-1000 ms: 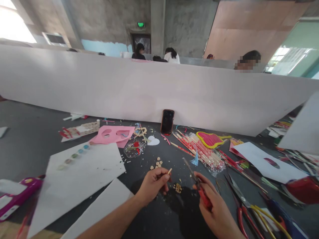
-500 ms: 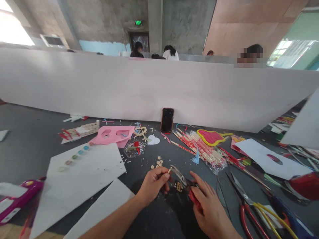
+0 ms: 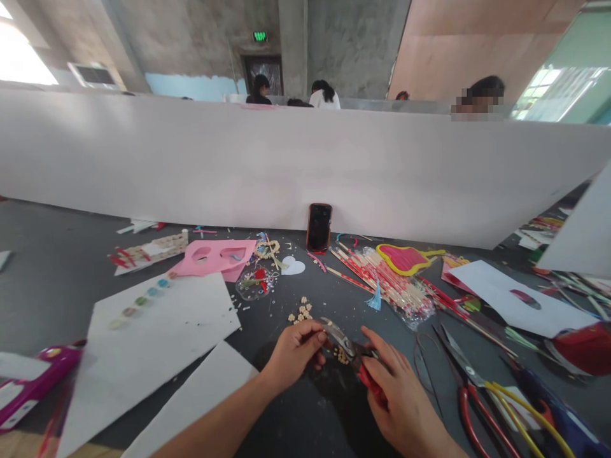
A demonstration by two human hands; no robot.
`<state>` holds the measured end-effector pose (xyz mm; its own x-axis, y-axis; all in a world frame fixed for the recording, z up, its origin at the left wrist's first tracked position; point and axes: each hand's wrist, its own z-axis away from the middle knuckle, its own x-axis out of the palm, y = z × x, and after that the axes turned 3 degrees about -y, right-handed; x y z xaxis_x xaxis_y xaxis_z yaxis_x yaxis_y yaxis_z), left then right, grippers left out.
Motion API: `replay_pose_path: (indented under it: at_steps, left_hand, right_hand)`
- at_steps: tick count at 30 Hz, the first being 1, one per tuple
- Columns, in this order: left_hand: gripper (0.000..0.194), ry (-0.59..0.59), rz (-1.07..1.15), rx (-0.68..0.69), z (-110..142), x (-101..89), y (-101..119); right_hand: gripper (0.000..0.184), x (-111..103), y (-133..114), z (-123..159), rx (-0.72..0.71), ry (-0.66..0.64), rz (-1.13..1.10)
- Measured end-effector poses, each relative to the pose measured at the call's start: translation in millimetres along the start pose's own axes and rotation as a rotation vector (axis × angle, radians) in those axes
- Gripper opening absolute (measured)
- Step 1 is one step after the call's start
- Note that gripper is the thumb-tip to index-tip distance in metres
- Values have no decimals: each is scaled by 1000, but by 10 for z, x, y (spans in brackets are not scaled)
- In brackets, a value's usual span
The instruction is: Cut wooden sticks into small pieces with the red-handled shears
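I have the left hand [image 3: 300, 348] pinched, thumb against forefinger, on a short pale stick [image 3: 329, 322], most of which is hidden from my camera. The right hand [image 3: 395, 383] is wrapped round the red grips of a pair of cutters [image 3: 344, 343], whose blades reach across to the left fingertips, at the stick's exposed end; I can't tell whether they touch it. Partly covered by the cutters, a small pile of pale bits [image 3: 340, 356] lies on the dark table [image 3: 296, 426], and just beyond the left hand I see a loose cluster of flower-shaped pieces [image 3: 302, 310]. Farther out, a phone [image 3: 319, 227] stands upright before the white partition [image 3: 214, 165], with a white heart cutout [image 3: 293, 266] to its near left and a heap of red-patterned sticks [image 3: 396, 286] to its right, a blue tassel [image 3: 375, 298] at the heap's edge. Red-handled scissors [image 3: 470, 380] lie to the right of the right hand; a purple glue gun [image 3: 41, 380] is at the far left, near white sheets [image 3: 157, 343].
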<state>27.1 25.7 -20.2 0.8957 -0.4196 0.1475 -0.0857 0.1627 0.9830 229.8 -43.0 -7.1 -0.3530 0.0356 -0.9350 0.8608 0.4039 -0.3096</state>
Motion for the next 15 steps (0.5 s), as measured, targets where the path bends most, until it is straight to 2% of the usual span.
replay_pose_path:
  at_steps: [10, 15]
  left_hand:
    - [28, 2, -11, 1, -2, -10, 14]
    - [27, 5, -40, 44, 1, -33, -5]
  right_hand:
    - [29, 4, -10, -7, -17, 16, -26]
    - [46, 51, 25, -4, 43, 98, -43]
